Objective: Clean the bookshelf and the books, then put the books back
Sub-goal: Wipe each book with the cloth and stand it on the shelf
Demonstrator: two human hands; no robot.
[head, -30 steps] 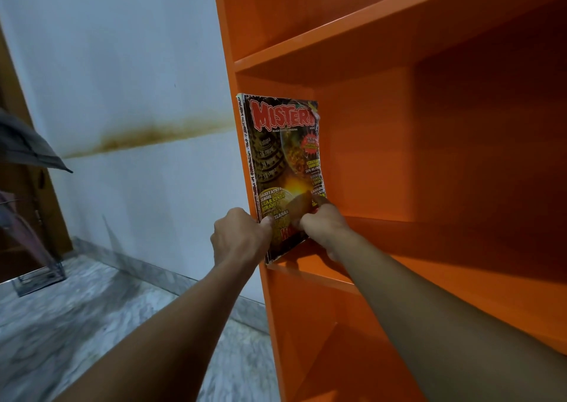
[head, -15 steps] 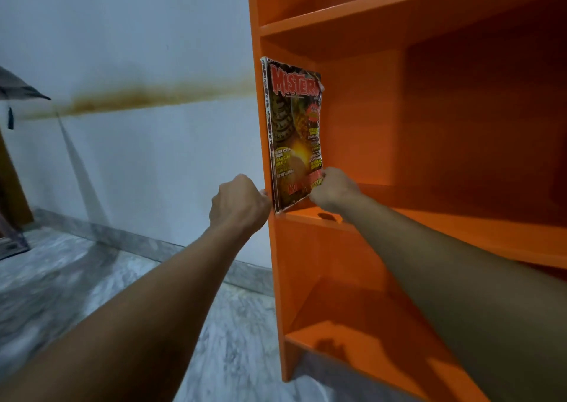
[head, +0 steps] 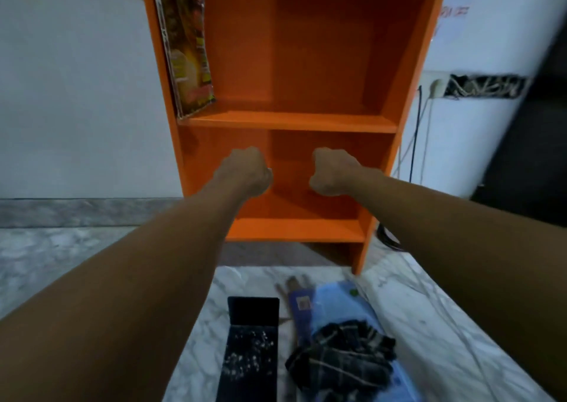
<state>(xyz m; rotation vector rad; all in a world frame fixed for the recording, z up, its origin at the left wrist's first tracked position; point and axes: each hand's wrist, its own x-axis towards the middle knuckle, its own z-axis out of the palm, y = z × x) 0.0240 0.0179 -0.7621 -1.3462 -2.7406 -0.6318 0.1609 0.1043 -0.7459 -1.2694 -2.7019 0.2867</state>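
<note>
The head camera looks straight at the orange bookshelf [head: 291, 122], which stands on the marble floor [head: 76, 257] with its back to the white wall [head: 76, 94].

The one magazine [head: 187, 48] in sight stands on the shelf's upper visible board. It is pushed to the left end and leans against the left side panel, with its cover facing into the compartment. Its top runs out of the picture and the print is too blurred to read.

Both arms reach out in front of the lower compartment. The left hand [head: 245, 171] is balled into a fist with nothing in it, in front of the left half of that compartment. The right hand [head: 333, 171] is likewise curled up with nothing in it, in front of the right half. The two fists are level, apart from each other, and well below the magazine.

On the floor in front of the shelf's foot lies a dark book [head: 250, 349] with pale specks on its cover. Just to its right is a blue book [head: 302, 306], lying beside or partly under a light blue one [head: 346, 297]. A dark checked cloth [head: 340, 358] is heaped on top of the light blue one.

To the right of the shelf, cables [head: 414, 143] hang down the wall from a socket [head: 435, 87].
</note>
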